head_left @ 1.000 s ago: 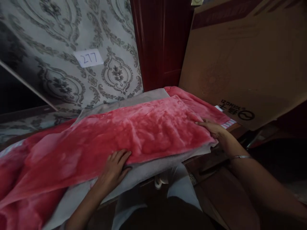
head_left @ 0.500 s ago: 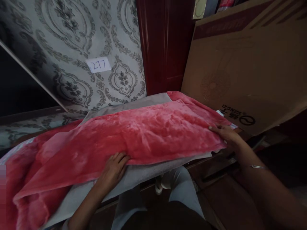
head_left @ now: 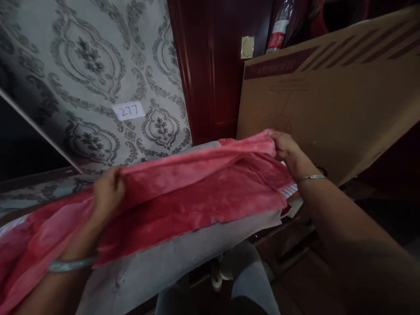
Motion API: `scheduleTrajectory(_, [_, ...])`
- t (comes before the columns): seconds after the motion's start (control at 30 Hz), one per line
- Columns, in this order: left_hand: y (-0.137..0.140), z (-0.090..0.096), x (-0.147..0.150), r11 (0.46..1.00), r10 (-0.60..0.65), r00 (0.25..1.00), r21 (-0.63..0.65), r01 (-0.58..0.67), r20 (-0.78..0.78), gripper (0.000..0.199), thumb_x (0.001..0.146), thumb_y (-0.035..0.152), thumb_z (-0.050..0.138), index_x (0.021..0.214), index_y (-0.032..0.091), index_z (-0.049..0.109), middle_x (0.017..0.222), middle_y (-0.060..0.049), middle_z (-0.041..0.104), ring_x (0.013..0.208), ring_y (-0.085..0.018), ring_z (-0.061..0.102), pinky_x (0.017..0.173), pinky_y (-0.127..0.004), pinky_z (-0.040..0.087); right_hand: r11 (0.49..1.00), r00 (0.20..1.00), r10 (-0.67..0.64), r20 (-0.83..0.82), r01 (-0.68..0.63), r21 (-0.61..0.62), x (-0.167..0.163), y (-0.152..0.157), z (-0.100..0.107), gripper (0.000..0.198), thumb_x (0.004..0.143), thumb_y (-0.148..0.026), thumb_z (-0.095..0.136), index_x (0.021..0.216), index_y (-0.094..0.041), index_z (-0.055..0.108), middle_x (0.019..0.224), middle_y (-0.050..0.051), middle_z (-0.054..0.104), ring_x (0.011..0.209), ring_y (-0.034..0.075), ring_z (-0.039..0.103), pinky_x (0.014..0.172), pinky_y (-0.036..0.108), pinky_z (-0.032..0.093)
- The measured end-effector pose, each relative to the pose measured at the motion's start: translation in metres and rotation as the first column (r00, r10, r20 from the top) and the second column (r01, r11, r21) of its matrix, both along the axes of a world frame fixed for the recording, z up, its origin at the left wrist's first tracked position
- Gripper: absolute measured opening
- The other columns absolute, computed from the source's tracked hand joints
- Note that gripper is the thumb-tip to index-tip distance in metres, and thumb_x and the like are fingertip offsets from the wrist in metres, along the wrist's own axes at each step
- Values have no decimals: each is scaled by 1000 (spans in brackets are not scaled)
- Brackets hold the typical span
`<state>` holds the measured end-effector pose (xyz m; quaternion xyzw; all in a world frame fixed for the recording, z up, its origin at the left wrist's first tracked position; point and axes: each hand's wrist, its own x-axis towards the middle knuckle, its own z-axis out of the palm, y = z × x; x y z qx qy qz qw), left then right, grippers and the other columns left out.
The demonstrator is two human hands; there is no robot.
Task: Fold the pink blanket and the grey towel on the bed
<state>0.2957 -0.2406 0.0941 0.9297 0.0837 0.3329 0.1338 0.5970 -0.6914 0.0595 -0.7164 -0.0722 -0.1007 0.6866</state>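
A pink-red plush fabric [head_left: 197, 201] lies across a grey cloth [head_left: 157, 258], one layer of it lifted in a long fold. My left hand [head_left: 108, 190] is closed on the lifted edge at the left. At the far end of that same edge, my right hand [head_left: 285, 148] pinches the corner. The raised strip is stretched between both hands, above the lower red layer. More of the fabric bunches up at the left. A striped piece [head_left: 289, 190] shows beside the right end.
A large cardboard box [head_left: 328, 100] leans at the right, with a plastic bottle [head_left: 278, 33] behind its top edge. Patterned wallpaper with a paper label [head_left: 128, 110] reading 277 stands behind. A dark screen-like panel [head_left: 26, 144] is at the left.
Both hands have gripped the near edge of the red fabric and raised it away from me, baring the lower layer and more grey cloth. The view has shifted slightly right.
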Motion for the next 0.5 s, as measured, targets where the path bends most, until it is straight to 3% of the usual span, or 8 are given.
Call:
scheduleTrajectory(0.07, [8,17,-3,998,20,998,58,-24,61,31,92,30,38,107,25,63,94,-3,71,94,-23,69,75,-38,59,996,998,-26,55,21,82,12,-2,10,20,81,-40,64,77,-25,52,64,-2,57,60,13,55,56,24,52])
scheduleTrajectory(0.13, [16,9,-13,980,40,993,188,-60,107,30,92,28,38,106,26,64,96,-3,70,98,-24,67,78,-40,58,996,999,-23,28,21,82,11,-8,0,21,81,-41,65,78,-24,53,65,-2,57,60,13,55,55,23,50])
scheduleTrajectory(0.23, [27,-39,-27,923,-54,998,383,44,13,30,93,27,37,104,23,64,103,-5,69,98,-26,66,81,-44,58,999,990,8,-138,-12,-30,-8,-18,-45,28,76,-45,71,72,-23,54,56,-2,54,55,13,52,51,24,47])
scheduleTrajectory(0.37, [31,-113,-37,848,-252,947,425,316,-201,33,95,23,37,103,24,68,103,-5,72,93,-23,69,80,-36,58,990,960,21,-278,-59,-127,-35,-26,-105,33,69,-47,76,66,-23,54,52,-1,54,53,16,53,52,28,49])
scheduleTrajectory(0.43, [31,-135,-40,819,-298,933,448,358,-200,31,94,22,40,97,24,71,96,-6,74,85,-22,70,74,-33,58,983,952,14,-307,-70,-172,-41,-31,-119,31,68,-45,76,66,-22,55,56,0,57,56,16,54,55,28,49])
scheduleTrajectory(0.5, [32,-145,-42,805,-325,930,466,367,-170,29,95,23,41,93,24,71,92,-7,74,82,-22,70,72,-33,57,973,949,3,-314,-75,-217,-42,-38,-125,28,67,-41,77,68,-21,57,62,1,61,59,15,54,58,27,48])
